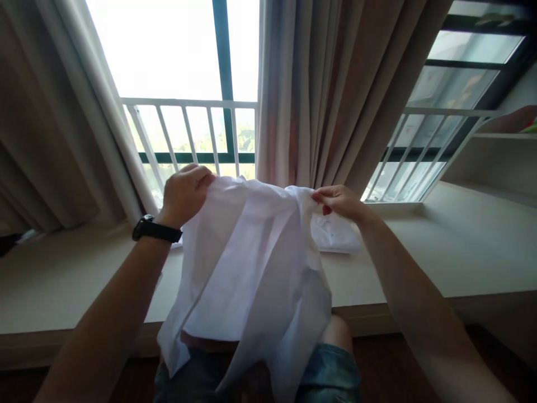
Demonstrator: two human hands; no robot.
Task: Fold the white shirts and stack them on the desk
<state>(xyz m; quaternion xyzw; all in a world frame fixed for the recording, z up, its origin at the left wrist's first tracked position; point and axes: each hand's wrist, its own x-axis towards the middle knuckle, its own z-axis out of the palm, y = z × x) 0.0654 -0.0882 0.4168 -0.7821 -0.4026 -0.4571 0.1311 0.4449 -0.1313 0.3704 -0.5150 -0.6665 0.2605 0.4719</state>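
1 wht garment (pixel 251 252), held w/ 2 hands (pixel 185 194).

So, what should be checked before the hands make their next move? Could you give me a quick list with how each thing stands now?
1. Left hand grips the white garment at its top edge: ok.
2. Right hand pinches the top edge on the other side: ok.
3. Garment is smooth: not ok, it hangs in loose folds.
4. Lower edge is level: not ok, it dips in uneven points in front of the shorts.
5. White bundle on the ledge is fully in view: not ok, the garment hides part of it.
6. Garment's far side is clean: cannot tell, it faces away.
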